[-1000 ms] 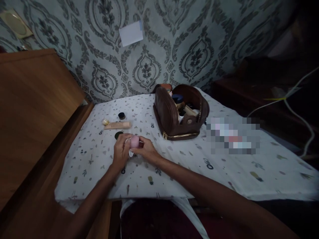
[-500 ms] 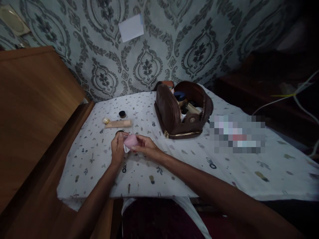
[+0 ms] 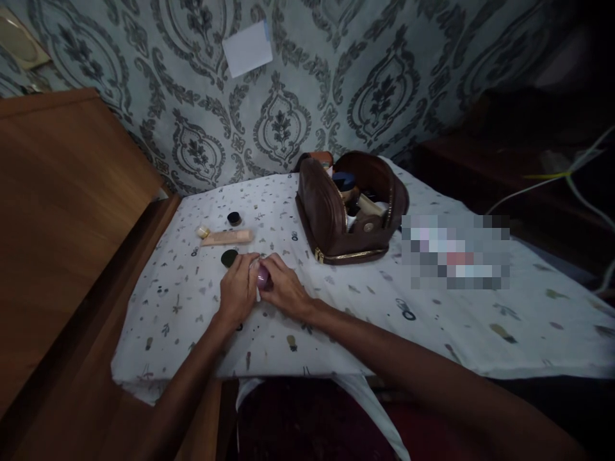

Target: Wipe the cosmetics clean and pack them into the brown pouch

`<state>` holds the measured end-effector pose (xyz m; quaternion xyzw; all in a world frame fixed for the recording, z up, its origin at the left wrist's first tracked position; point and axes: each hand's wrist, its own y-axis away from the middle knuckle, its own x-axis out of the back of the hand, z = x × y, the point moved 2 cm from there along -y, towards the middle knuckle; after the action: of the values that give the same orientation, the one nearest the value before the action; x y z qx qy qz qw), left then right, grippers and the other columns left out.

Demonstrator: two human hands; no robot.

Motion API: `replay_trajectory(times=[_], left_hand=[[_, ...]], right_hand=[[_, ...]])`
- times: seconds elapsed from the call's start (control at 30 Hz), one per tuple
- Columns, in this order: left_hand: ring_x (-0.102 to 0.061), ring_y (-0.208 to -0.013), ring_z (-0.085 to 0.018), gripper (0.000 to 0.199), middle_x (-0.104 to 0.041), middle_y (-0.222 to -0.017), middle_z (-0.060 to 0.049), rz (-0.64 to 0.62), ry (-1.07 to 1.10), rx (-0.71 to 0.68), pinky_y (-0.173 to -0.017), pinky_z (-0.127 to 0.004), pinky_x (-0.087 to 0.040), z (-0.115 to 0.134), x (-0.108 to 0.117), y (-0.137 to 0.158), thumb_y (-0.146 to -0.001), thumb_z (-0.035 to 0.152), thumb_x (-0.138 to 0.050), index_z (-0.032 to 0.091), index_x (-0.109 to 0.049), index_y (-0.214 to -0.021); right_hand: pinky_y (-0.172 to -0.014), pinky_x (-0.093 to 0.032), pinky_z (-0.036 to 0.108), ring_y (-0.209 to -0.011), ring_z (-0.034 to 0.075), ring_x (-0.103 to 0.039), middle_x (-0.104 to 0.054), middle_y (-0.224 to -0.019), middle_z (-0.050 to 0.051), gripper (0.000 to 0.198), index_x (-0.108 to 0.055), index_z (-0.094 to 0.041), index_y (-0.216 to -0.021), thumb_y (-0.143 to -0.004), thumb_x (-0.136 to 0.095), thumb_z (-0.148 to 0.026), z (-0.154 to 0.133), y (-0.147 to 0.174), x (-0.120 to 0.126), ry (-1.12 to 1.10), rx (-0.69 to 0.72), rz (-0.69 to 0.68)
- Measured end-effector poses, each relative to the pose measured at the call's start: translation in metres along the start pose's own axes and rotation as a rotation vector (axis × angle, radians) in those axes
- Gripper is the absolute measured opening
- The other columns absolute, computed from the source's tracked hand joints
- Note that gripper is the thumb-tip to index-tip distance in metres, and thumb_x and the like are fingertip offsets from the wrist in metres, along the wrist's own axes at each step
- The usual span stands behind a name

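Observation:
Between my two hands is a small, rounded pink item [image 3: 262,278] with a slight shine; fingers cover most of it, and its exact kind cannot be made out. My left hand [image 3: 237,288] is closed around its left side, where a bit of white shows. On the other side, my right hand [image 3: 286,289] grips it with curled fingers. Just beyond my left fingers lies a dark round flat disc [image 3: 229,258]. Farther back are a beige squeeze tube [image 3: 227,237], a little yellowish-capped container [image 3: 202,231] and a small black-lidded jar [image 3: 234,219].
An open brown zippered makeup bag [image 3: 331,224] packed with cosmetics stands at the back of the cloth-covered table [image 3: 346,333]. A blurred-out patch [image 3: 456,253] covers something to its right. A wooden cabinet [image 3: 62,211] borders the left; patterned wallpaper is behind.
My hands have drawn closer together, and fingers now cover more of the pink item. More of the dark disc shows beside my left hand. The view has shifted slightly.

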<state>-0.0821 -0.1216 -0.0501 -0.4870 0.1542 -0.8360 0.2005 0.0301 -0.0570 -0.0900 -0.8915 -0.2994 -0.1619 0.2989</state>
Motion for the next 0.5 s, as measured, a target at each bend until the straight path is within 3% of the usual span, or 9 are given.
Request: replay_trajectory(times=[0.13,0.27,0.4,0.5], left_hand=[[-0.059,-0.080,-0.021,0.034,-0.063,-0.088,-0.007,-0.032,-0.090,0.022,-0.074,-0.032,-0.044,0.002,0.003,-0.008,-0.103,0.036,-0.030,0.021,-0.058,-0.090],[-0.054,-0.066,-0.021,0.039,-0.059,-0.068,-0.004,-0.029,-0.037,0.056,-0.064,-0.031,-0.037,-0.009,0.008,-0.027,-0.099,0.038,-0.035,0.022,-0.054,-0.070],[-0.044,-0.052,-0.016,0.046,-0.047,-0.050,0.001,-0.154,0.205,0.224,-0.055,-0.028,-0.031,-0.029,0.011,-0.045,-0.091,0.045,-0.048,0.022,-0.047,-0.051],[-0.038,-0.045,-0.012,0.048,-0.043,-0.045,0.003,-0.253,0.498,0.434,-0.049,-0.026,-0.028,-0.039,0.009,-0.048,-0.083,0.053,-0.057,0.020,-0.048,-0.049]], right_hand=[[-0.097,-0.051,0.042,-0.115,0.024,-0.055,-0.054,-0.120,0.009,0.058,-0.046,-0.020,-0.129,-0.075,-0.060,-0.005,0.000,0.003,-0.002,0.071,0.056,-0.039],[-0.107,-0.044,0.048,-0.130,0.028,-0.049,-0.050,-0.136,0.015,0.074,-0.032,-0.020,-0.145,-0.078,-0.064,-0.008,0.003,0.005,-0.007,0.010,0.152,-0.054],[-0.112,-0.040,0.049,-0.134,0.028,-0.046,-0.048,-0.142,0.015,0.078,-0.026,-0.023,-0.151,-0.084,-0.067,-0.020,0.000,0.008,-0.008,-0.140,0.247,-0.062],[-0.107,-0.045,0.046,-0.130,0.026,-0.050,-0.050,-0.140,0.013,0.078,-0.032,-0.023,-0.149,-0.082,-0.072,-0.028,-0.004,0.008,-0.007,-0.284,0.210,-0.056]])
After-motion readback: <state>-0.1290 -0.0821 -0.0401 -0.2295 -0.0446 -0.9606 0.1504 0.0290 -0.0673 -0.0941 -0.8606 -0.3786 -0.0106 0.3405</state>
